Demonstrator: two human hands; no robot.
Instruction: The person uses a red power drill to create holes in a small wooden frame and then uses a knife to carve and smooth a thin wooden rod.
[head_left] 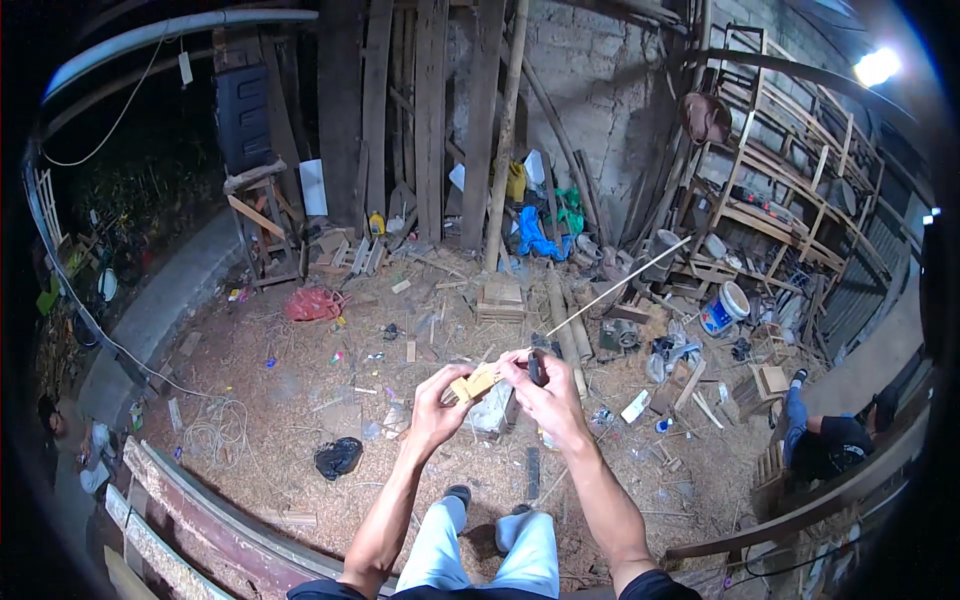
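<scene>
Held out in front of me, my left hand (437,408) is closed round a small pale yellow wooden piece (472,385), which looks carved or notched. My right hand (553,402) grips a dark-handled tool (536,368); its working end is hidden, so I cannot tell its exact kind. The right fingertips meet the wooden piece at its right end. A long thin pale stick (620,286) slants up and right from just beyond my right hand; whether I hold it, I cannot tell. Below my hands is a whitish block (490,415), partly covered by them.
Wood shavings and scraps litter the floor. A black plastic bag (339,457) and a red bag (315,304) lie to the left. At right are a white-and-blue bucket (725,307), a wooden rack (790,190) and a seated person (835,440). A wooden bench (215,510) edges the lower left.
</scene>
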